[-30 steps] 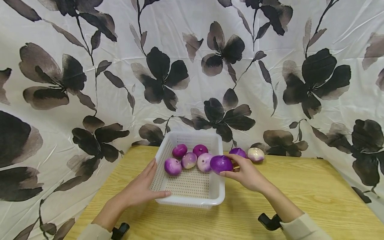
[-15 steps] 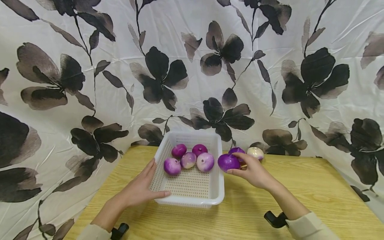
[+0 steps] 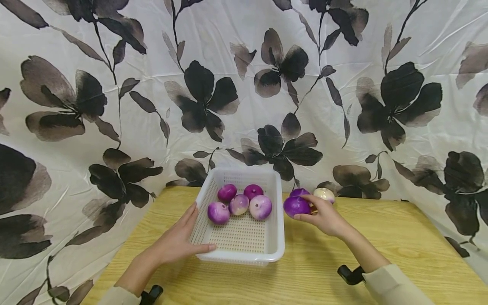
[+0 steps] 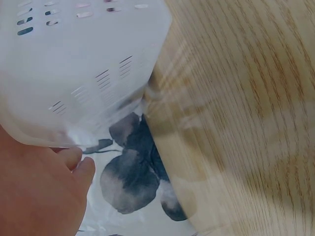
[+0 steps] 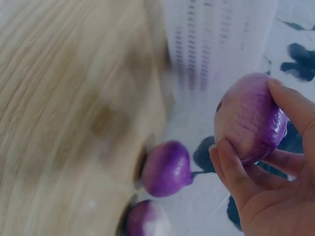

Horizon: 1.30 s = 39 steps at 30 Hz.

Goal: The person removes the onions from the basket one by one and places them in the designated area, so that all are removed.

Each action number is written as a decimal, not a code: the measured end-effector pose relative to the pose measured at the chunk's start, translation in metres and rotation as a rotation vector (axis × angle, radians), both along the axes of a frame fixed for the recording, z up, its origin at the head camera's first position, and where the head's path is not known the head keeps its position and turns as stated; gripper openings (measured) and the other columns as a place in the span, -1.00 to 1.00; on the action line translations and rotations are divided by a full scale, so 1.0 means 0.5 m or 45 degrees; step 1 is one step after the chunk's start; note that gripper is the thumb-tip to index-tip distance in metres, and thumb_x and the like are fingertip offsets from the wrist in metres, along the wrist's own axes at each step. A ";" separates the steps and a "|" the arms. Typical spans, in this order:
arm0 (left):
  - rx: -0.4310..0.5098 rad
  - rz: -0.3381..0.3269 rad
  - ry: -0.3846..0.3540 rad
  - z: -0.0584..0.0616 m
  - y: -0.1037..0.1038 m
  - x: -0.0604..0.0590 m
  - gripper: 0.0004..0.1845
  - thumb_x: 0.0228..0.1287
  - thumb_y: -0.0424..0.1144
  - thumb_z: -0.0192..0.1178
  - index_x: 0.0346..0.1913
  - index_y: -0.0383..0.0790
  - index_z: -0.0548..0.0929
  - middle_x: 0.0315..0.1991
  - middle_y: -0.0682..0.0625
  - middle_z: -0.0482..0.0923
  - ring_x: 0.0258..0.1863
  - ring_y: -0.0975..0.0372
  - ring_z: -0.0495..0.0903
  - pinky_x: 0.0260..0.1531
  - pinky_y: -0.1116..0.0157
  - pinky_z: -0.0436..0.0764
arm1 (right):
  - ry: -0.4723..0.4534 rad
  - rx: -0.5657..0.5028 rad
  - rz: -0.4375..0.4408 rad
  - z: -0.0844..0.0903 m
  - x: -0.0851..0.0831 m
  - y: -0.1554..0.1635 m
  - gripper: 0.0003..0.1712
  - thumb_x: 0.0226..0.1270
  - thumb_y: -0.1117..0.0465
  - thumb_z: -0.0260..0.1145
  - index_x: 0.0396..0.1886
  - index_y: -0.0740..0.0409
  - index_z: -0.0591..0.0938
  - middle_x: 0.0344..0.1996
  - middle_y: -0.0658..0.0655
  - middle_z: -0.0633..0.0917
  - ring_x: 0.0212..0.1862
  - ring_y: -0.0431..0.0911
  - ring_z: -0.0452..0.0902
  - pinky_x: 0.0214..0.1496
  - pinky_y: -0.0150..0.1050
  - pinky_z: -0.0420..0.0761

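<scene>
White cloth [image 3: 244, 110] printed with dark flowers hangs behind and beside a yellow wood-grained bench [image 3: 411, 241] (head view). On the bench stands a white basket [image 3: 244, 257] holding five onions [image 3: 260, 207]; the left hand [image 3: 177, 241] grips its near left corner, thumb over the rim. Just right of the basket, the right hand [image 3: 328, 218] pinches a purple onion [image 3: 296, 206]; whether this touches the bench cannot be told. It partly hides another purple onion [image 3: 299, 192], and the hand overlaps a pale onion [image 3: 324, 195]. Both sleeves [image 3: 396, 284] are cut off below.

Left wrist view: the basket is cropped, its contents mere colour through the slots; bent fingertips show under the rim.

Right wrist view: thumb and fingers clasp the onion; the basket is blurred, and the pale onion runs off the lower edge.
</scene>
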<state>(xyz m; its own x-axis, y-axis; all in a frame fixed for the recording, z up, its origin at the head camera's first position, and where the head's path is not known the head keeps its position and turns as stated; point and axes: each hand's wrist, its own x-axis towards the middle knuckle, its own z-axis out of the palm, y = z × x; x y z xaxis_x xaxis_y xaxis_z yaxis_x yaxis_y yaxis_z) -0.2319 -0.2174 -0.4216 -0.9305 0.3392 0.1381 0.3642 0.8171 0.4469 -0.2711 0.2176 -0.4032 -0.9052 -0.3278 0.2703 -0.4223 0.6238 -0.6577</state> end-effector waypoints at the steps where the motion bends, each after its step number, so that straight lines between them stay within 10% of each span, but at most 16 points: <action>1: -0.001 0.000 0.000 0.000 -0.001 -0.001 0.43 -0.02 0.55 0.32 0.62 -0.41 -0.05 0.66 -0.27 -0.25 0.56 -0.25 0.00 0.44 -0.25 0.18 | -0.005 0.005 -0.005 -0.003 -0.005 0.002 -0.22 0.29 0.11 0.52 0.32 0.53 0.46 0.03 0.43 0.65 -0.06 0.17 0.68 -0.03 0.01 0.74; 39: -0.004 -0.003 -0.020 0.001 -0.001 -0.002 0.44 -0.03 0.58 0.30 0.63 -0.39 -0.05 0.66 -0.24 -0.27 0.57 -0.24 -0.01 0.45 -0.24 0.18 | -0.085 0.093 -0.226 -0.044 -0.040 0.161 -0.15 0.28 0.04 0.53 0.29 0.58 0.42 0.08 0.56 0.60 -0.04 0.25 0.66 -0.02 0.09 0.72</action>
<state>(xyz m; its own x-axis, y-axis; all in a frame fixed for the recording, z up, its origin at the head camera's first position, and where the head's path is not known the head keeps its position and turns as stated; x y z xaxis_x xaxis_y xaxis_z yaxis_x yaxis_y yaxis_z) -0.2331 -0.2180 -0.4210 -0.9317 0.3419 0.1227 0.3592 0.8175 0.4502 -0.2912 0.2980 -0.4251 -0.9656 -0.1782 0.1894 -0.2588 0.7315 -0.6308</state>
